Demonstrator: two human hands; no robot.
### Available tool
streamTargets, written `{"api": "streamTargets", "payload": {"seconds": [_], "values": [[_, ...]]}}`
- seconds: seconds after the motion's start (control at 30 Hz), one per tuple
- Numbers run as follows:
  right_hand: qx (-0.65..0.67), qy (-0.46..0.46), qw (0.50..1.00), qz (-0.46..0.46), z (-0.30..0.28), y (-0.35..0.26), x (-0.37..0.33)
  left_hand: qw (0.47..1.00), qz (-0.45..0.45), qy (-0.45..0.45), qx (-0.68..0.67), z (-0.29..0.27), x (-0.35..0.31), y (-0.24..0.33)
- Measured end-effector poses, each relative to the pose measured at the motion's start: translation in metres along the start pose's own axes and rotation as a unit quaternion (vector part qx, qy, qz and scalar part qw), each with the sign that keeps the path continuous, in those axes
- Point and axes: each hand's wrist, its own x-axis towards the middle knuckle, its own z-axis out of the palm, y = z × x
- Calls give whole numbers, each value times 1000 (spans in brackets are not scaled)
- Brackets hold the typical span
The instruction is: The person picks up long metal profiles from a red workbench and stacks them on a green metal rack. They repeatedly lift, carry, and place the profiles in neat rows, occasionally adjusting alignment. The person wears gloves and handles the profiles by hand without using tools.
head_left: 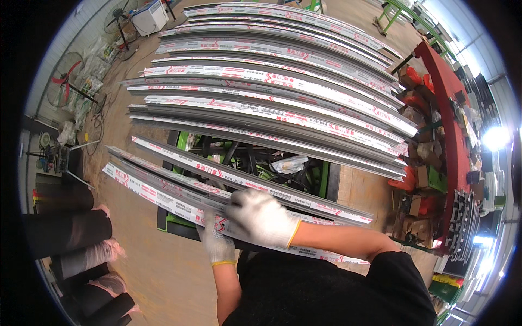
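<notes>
Head view, near strip [157,196]: lying crosswise, sloping lengthwise down rightward.
Left hand [218,244]: touching near edge, half-curling, leaving grip unclear.
Right hand [263,218]: curling over top, blurring, leaving grip unclear.

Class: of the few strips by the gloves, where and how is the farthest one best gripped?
Probably by both long edges of the strip, at two spots either side of its middle, from above on the wearer's side. It is long and narrow, so spaced grips should balance it, and the gap beyond its far edge leaves finger room.
</notes>
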Motion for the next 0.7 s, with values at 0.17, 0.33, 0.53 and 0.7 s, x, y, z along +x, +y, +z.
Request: {"api": "streamTargets", "payload": {"seconds": [0.17,0.33,0.53,0.7], "values": [[-320,159,930,88,-25,105,35,999,26,14,-16,11,-9,3],[-405,72,911,-6,-25,156,34,1000,18,7,-9,17,-10,7],[-381,13,925,10,-26,143,43,1000,22,15,-5,14,-8,5],[-216,-37,968,122,-44,115,48,999,32,5,-5,13,-9,4]]}}
